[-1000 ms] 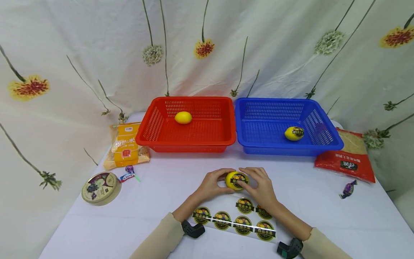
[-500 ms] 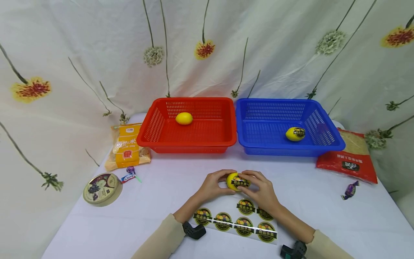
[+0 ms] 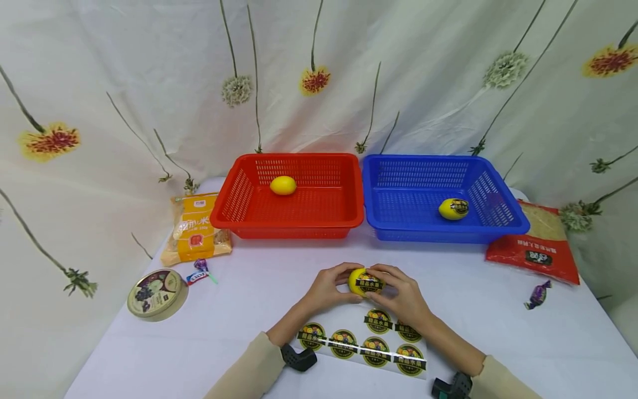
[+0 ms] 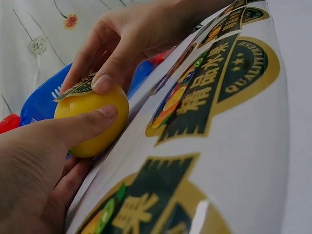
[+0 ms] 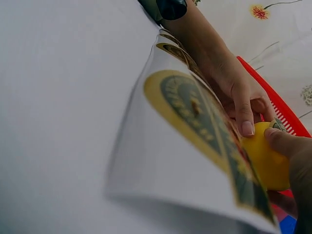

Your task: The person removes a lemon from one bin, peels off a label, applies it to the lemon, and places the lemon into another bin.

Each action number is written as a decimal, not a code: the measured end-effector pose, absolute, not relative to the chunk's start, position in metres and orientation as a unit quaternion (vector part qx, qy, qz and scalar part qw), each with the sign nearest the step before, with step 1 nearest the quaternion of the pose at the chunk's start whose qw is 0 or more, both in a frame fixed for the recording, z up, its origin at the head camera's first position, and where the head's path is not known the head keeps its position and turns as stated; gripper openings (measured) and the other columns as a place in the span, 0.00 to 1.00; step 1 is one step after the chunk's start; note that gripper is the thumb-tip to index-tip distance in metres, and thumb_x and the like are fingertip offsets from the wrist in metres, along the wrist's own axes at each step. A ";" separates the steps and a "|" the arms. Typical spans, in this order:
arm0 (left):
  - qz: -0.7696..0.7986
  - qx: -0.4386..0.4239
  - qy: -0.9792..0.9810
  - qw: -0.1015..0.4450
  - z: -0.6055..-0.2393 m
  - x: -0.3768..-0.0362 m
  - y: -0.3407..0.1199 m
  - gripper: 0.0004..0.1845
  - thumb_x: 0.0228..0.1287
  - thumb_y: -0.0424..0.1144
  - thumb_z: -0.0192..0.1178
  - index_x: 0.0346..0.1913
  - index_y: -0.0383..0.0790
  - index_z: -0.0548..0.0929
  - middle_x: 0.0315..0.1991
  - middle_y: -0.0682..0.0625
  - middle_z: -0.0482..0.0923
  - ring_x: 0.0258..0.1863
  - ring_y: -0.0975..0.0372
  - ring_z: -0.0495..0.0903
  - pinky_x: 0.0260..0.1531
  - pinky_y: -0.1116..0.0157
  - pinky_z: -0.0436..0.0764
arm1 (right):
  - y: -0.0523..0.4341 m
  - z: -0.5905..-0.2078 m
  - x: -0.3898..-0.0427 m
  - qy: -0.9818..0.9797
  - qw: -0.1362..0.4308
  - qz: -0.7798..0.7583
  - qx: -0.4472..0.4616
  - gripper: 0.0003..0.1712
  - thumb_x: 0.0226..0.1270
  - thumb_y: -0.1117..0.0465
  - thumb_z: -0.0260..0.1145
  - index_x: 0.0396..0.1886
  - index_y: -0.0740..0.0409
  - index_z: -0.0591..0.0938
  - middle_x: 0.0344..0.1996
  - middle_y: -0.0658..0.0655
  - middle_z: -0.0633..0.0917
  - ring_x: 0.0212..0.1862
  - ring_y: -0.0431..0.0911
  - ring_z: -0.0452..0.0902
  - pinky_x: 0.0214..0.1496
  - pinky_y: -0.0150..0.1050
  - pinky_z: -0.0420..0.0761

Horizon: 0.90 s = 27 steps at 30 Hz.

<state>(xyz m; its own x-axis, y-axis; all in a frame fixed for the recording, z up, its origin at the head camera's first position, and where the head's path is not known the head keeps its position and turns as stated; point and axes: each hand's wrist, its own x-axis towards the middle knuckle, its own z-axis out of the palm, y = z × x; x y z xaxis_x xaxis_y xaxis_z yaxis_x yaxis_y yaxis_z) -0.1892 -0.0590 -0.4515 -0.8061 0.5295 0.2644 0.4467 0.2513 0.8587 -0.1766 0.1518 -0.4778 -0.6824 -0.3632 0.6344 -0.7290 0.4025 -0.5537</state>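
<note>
A yellow lemon [image 3: 355, 281] is held between both hands above the table, in the middle of the head view. My left hand [image 3: 326, 288] grips its left side with thumb and fingers. From the right, my right hand [image 3: 406, 298] holds the lemon and a round black-and-gold sticker [image 3: 369, 284] on it. In the left wrist view the right thumb presses the sticker [image 4: 78, 90], and one edge stands off the lemon [image 4: 95, 103]. Just below the hands lies a white sticker sheet [image 3: 344, 318] with several like stickers, partly covered by the right forearm.
Behind the hands stand a red basket [image 3: 294, 230] holding a plain lemon [image 3: 283, 185] and a blue basket [image 3: 448, 235] holding a stickered lemon [image 3: 448, 209]. Left lie a yellow food bag [image 3: 196, 227], small candies [image 3: 198, 274] and a round tin [image 3: 156, 293]; right, a red bag [image 3: 538, 249] and purple candy [image 3: 538, 295].
My right thumb has slid lower on the lemon's front, and the right fingers have drawn in closer around it. The left hand keeps its grip. The head view has shifted slightly.
</note>
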 end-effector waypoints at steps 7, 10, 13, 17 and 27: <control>0.592 0.231 0.765 0.104 -0.472 -0.201 -0.059 0.20 0.58 0.41 0.65 0.53 0.41 0.78 0.50 0.47 0.78 0.50 0.59 0.78 0.48 0.69 0.76 | 0.152 -0.477 -0.175 -0.819 0.211 0.417 0.334 0.30 0.44 0.62 0.77 0.51 0.62 0.80 0.49 0.60 0.79 0.52 0.49 0.74 0.55 0.26 0.70; 0.600 0.218 0.763 0.102 -0.476 -0.204 -0.059 0.19 0.57 0.43 0.65 0.51 0.43 0.79 0.48 0.49 0.79 0.48 0.61 0.79 0.47 0.69 0.76 | 0.152 -0.476 -0.174 -0.822 0.209 0.414 0.329 0.31 0.44 0.61 0.77 0.52 0.62 0.80 0.50 0.60 0.79 0.52 0.48 0.73 0.55 0.30 0.72; 0.604 0.220 0.759 0.100 -0.474 -0.203 -0.059 0.18 0.57 0.40 0.65 0.51 0.39 0.79 0.47 0.47 0.79 0.47 0.59 0.79 0.45 0.69 0.77 | 0.152 -0.476 -0.174 -0.830 0.192 0.419 0.314 0.33 0.45 0.58 0.77 0.54 0.62 0.79 0.50 0.58 0.79 0.52 0.47 0.74 0.53 0.34 0.74; 0.614 0.222 0.749 0.111 -0.460 -0.198 -0.060 0.18 0.58 0.35 0.64 0.51 0.33 0.78 0.48 0.42 0.79 0.47 0.55 0.79 0.44 0.68 0.78 | 0.154 -0.477 -0.175 -0.816 0.093 0.508 0.259 0.32 0.51 0.61 0.73 0.57 0.64 0.76 0.51 0.60 0.79 0.50 0.49 0.76 0.48 0.34 0.78; 0.632 0.225 0.726 0.151 -0.445 -0.194 -0.062 0.20 0.58 0.30 0.62 0.53 0.28 0.75 0.49 0.37 0.77 0.50 0.52 0.78 0.45 0.66 0.78 | 0.161 -0.476 -0.182 -0.778 -0.046 0.603 0.173 0.25 0.58 0.59 0.68 0.56 0.60 0.78 0.51 0.57 0.80 0.51 0.46 0.76 0.51 0.33 0.75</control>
